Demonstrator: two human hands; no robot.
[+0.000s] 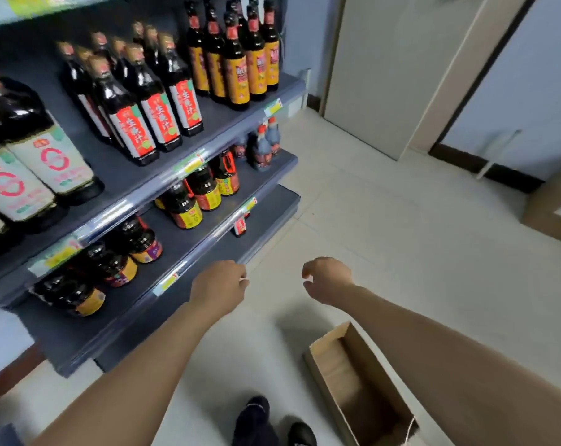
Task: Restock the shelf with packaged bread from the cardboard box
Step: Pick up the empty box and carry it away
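An open cardboard box [353,378] lies on the floor at the lower middle, under my right forearm; no bread shows inside it. The grey shelf unit [208,239] fills the left side with sauce bottles [150,120] on its tiers. My left hand [219,284] hovers in front of the lower shelf's edge, fingers curled and holding nothing. My right hand [327,280] is stretched out over the floor to its right, fingers loosely bent and apart, also holding nothing. No packaged bread is visible anywhere.
Pale tiled floor [385,220] spreads to the right of the shelf. A beige door [401,69] stands at the back right, and a second cardboard box [556,207] sits at the right edge. My dark shoes [266,423] are at the bottom, left of the open box.
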